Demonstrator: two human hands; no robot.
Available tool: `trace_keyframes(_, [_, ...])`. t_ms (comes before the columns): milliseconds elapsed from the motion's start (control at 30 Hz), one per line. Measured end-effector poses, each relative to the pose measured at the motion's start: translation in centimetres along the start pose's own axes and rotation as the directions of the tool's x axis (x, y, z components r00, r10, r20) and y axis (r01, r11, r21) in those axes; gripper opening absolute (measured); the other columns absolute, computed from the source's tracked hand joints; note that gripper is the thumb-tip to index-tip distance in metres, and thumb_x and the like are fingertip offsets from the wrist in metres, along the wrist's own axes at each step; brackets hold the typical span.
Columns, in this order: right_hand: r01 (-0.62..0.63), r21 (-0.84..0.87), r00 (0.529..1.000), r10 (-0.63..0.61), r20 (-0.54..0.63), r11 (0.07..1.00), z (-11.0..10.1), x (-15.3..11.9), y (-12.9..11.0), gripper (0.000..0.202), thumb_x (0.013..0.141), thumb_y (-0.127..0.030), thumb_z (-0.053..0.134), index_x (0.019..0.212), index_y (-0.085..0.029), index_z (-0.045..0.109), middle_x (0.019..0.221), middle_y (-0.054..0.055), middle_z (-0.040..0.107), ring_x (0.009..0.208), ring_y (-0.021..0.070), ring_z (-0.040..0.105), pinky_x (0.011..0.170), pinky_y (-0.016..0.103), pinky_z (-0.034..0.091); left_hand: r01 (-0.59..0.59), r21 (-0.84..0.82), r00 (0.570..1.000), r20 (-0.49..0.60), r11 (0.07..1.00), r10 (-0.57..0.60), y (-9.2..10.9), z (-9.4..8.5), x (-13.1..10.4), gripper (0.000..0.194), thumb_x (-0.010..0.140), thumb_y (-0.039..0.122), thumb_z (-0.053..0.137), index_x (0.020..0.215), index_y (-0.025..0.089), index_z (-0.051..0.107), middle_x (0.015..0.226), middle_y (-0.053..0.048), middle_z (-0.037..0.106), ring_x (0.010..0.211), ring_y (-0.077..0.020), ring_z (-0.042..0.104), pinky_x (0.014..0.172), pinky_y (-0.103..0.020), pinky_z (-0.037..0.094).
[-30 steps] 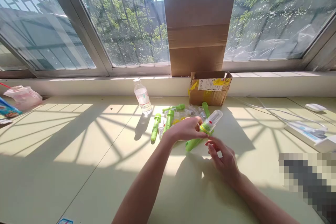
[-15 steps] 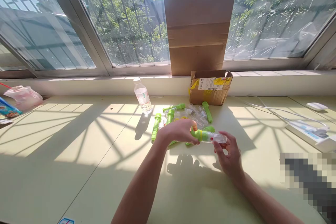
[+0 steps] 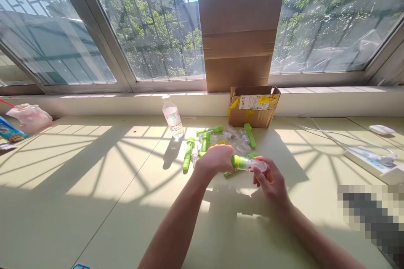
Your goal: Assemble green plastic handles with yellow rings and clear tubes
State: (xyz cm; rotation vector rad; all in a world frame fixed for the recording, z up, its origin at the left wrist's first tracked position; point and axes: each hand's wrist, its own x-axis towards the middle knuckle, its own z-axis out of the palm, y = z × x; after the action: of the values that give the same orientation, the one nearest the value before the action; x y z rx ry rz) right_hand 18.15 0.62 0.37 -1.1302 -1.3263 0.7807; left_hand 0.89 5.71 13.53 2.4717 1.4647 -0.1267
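Note:
A green plastic tube with a yellow ring and a ribbed clear end is held level between my two hands, just above the table. My left hand is closed round its green end, which the fingers mostly hide. At the other side, the fingertips of my right hand pinch the clear end. Behind my hands lies a loose pile with a green flashlight-shaped piece, another such green piece and several clear plastic tubes.
A clear water bottle stands left of the pile. Behind it are an open cardboard box and a tall cardboard sheet against the window. A white power strip with cables lies right; a pink plastic bag sits far left.
My left hand has turned over, its knuckles now facing up, and covers more of the green end. My right hand and the clear end have shifted slightly left.

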Motion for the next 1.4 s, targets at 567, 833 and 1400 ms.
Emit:
trace_keyframes(567, [-0.053, -0.224, 0.866, 0.156, 0.474, 0.973, -2.5, 9.7, -8.1, 0.037, 0.078, -0.048, 0.066, 0.103, -0.02, 0.068, 0.07, 0.001, 0.065, 0.06, 0.0156, 0.061, 0.049, 0.025, 0.046, -0.009, 0.093, 0.953, -0.3, 0.996, 0.037, -1.8, 0.2, 1.7, 0.009, 0.072, 0.018, 0.052, 0.07, 0.018, 0.06, 0.063, -0.002, 0.058, 0.055, -0.015, 0.051, 0.052, -0.026, 0.034])
trace_keyframes(833, [0.011, -0.251, 0.922, 0.088, 0.377, 0.968, -1.0, 8.9, -7.5, 0.032, 0.082, -0.046, 0.059, 0.095, -0.019, 0.07, 0.068, 0.001, 0.062, 0.054, 0.013, 0.054, 0.048, 0.024, 0.04, 0.008, 0.153, 0.936, -0.348, 0.988, 0.046, -2.4, 0.6, 2.3, 0.013, 0.075, 0.012, 0.049, 0.072, 0.018, 0.06, 0.065, -0.002, 0.058, 0.056, -0.0157, 0.05, 0.053, -0.027, 0.032])
trace_keyframes(1400, [0.551, -0.56, 0.813, -0.246, 0.528, 0.619, -0.3, 7.5, -7.9, 0.045, 0.079, -0.014, 0.053, 0.123, -0.023, 0.055, 0.1, 0.006, 0.065, 0.091, 0.0214, 0.057, 0.074, 0.031, 0.043, 0.042, 0.141, 0.969, -0.246, 0.989, -0.006, -2.1, 0.0, 1.3, 0.005, 0.072, 0.018, 0.055, 0.069, 0.017, 0.06, 0.063, -0.003, 0.055, 0.058, -0.0163, 0.051, 0.05, -0.026, 0.031])
